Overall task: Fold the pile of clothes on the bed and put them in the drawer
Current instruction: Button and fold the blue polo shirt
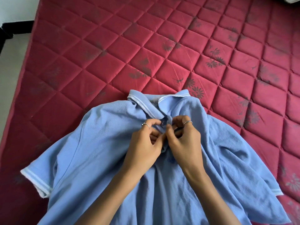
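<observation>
- A light blue polo shirt [100, 159] lies front-up on the red quilted mattress [113, 51], collar [142, 103] toward 12 o'clock and hem running out of view at 6 o'clock; it fills the lower centre of the head view.
- Left hand [144, 143]: fingers curled, pinching the placket's left edge just below the collar.
- Right hand [183, 138]: fingers curled, pinching the opposite edge; the two hands touch at the thumbs over the top button [163, 122].
- Step in hand, as judged: fastening the placket before folding. Done well, the person holds the buttonhole edge taut, pushes the button through edge-first, and keeps the collar points level so the front lies symmetrical.
- A second button [170, 159] shows at 6 o'clock of the hands; whether it is fastened cannot be told.
- The cloth bunches around the hands and the right sleeve [243, 159] lies rumpled; smoothing outward toward 3 and 9 o'clock before the first fold would likely prevent creases.
- Left sleeve cuff [37, 182], white-trimmed, lies flat at 8 o'clock.
- Containers: no drawer is in view, so its contents cannot be told; no other clothes show on the mattress.
</observation>
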`<state>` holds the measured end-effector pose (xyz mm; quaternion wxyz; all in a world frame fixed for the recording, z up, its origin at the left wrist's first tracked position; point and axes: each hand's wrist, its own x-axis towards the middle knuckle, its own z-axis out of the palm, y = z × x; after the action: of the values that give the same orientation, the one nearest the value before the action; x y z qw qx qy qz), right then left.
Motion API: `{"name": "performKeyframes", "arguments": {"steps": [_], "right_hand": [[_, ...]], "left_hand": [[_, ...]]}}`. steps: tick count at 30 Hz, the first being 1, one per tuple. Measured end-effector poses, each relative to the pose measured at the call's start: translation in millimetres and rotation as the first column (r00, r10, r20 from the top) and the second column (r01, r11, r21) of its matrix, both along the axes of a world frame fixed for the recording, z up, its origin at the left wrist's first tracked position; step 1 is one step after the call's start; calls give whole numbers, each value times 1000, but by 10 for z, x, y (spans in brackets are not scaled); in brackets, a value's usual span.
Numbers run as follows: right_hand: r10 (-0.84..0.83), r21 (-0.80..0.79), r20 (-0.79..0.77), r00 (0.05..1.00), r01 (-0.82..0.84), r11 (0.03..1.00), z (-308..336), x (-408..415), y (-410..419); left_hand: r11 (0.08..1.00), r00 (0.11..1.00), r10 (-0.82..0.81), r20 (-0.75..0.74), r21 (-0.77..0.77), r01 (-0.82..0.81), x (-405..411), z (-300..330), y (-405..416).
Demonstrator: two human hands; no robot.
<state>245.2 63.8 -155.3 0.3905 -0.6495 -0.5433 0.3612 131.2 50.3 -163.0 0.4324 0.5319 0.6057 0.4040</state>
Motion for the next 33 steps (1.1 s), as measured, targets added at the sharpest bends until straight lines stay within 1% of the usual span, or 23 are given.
{"name": "performKeyframes", "arguments": {"steps": [2, 5, 11, 15, 20, 27, 30, 33], "right_hand": [[-15, -4, -38, 999, 15, 1000, -3, 4, 5], [-40, -25, -69, 997, 38, 999, -26, 21, 26], [-96, -137, -266, 959, 61, 989, -92, 44, 53], [-98, -133, -300, 949, 60, 989, -84, 35, 51], [-105, -142, -343, 933, 59, 988, -28, 17, 36], [-106, -150, -358, 927, 55, 987, -18, 0, 25], [-141, -196, -431, 892, 60, 979, -12, 4, 40], [-166, -276, -529, 832, 16, 961, 13, 27, 45]], "left_hand": [[1000, 1000, 7, -7, 8, -7, -10, -7, 13], [999, 996, 27, -81, 28, -25, -29, -38, 43], [995, 981, 57, -187, 86, -41, -14, -51, 55], [992, 967, 49, -250, 125, -18, -8, -57, 40], [988, 961, 48, -274, 157, -4, 17, -76, 36], [993, 941, 36, -338, 122, 5, -4, -89, 47], [993, 935, 30, -352, 115, 12, 1, -75, 41], [994, 928, 37, -372, 110, 4, 21, -80, 50]]}}
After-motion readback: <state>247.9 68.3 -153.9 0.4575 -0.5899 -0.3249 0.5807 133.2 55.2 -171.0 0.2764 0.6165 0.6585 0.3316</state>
